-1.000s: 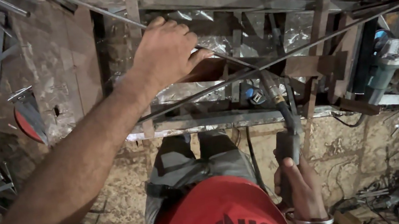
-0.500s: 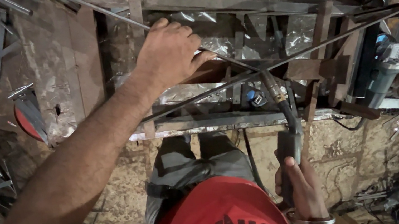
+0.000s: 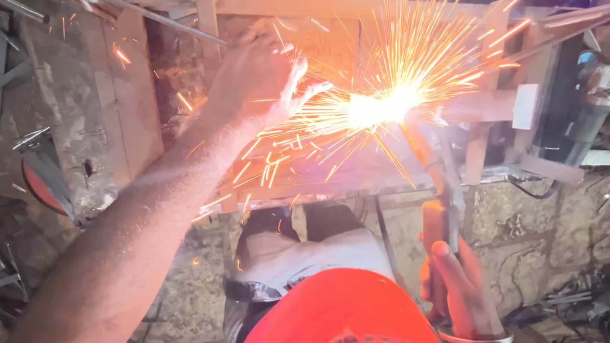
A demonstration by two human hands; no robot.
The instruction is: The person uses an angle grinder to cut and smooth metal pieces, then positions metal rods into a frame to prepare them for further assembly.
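Sparks now burst from the welding arc [image 3: 380,106], absent earlier. The left hand [image 3: 252,70] stays pressed on the metal frame [image 3: 278,4]; the right hand [image 3: 458,286] stays clamped on the electrode holder [image 3: 432,176].

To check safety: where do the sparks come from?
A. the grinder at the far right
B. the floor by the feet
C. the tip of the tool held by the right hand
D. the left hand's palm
C: the sparks burst at the tip of the tool that the right hand holds.
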